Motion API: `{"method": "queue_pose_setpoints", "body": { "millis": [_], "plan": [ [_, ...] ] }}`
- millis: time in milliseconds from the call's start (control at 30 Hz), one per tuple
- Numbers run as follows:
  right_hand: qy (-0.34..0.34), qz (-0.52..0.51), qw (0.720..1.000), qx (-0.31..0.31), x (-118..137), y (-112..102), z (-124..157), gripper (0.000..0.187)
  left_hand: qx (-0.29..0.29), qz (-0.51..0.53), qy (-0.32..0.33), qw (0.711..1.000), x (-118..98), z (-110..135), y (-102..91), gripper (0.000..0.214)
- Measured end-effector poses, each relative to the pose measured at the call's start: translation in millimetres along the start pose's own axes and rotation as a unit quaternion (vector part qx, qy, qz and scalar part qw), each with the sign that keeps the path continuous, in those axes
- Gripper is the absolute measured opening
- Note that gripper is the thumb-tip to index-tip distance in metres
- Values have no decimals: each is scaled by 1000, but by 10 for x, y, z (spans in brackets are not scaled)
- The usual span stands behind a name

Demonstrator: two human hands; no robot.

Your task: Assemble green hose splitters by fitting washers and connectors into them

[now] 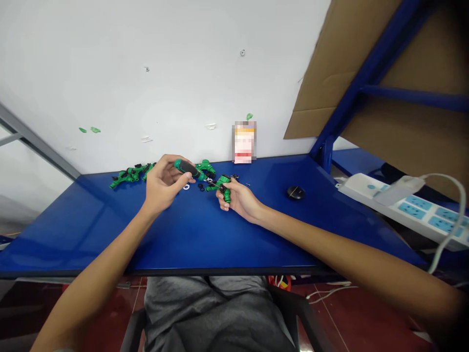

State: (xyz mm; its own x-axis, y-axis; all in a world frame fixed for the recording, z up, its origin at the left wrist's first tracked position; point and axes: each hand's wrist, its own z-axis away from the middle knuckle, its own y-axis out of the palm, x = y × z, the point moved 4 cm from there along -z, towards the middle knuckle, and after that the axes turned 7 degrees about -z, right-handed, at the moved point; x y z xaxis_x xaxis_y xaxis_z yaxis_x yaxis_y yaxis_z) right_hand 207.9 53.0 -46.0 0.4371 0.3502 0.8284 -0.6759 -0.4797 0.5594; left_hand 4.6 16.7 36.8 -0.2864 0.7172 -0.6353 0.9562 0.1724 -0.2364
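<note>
Green-handled screwdriver (186,168) gripped in your left hand (163,186), tip meeting the plastic fitting (226,194) held in your right hand (239,199); more fittings (128,175) lie at ten o'clock.

Left hand (164,185) curled, right hand (237,199) curled too; both raised, just apart.

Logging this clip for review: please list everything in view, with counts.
Screwdriver: one, green and black, in left hand.
Held hose fitting: one, green, in right hand.
Hose fittings: several, green and black, heaped back left on table.
Loose hose fitting: one, green, back centre of table.
Rubber rings: a few, black, on table between hands.
Package: one, white and orange, against wall.
Disc: one, black, table right.
Table: one, blue, ahead.
Power strip: one, white, far right.
Cardboard sheet: one, brown, upper right.
Left hand: one, centre left.
Right hand: one, centre.
</note>
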Motion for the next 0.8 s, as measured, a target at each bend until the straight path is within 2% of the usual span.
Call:
{"method": "queue_pose_setpoints", "body": {
  "millis": [233,567,700,800],
  "plan": [
    [-2,7,1000,5,-4,1,-1,26,-18,-22,14,1000,-3,-32,-93,29],
    [-1,10,1000,7,-26,-20,-16,32,8,-27,3,1000,-16,-4,-57,27],
    [-1,13,1000,0,-35,-29,-24,35,59,-37,19,997,-81,-1,-54,27],
    [-5,23,1000,-11,-44,-33,-24,35,95,-78,49,991,-169,28,-41,36]
  ]
}}
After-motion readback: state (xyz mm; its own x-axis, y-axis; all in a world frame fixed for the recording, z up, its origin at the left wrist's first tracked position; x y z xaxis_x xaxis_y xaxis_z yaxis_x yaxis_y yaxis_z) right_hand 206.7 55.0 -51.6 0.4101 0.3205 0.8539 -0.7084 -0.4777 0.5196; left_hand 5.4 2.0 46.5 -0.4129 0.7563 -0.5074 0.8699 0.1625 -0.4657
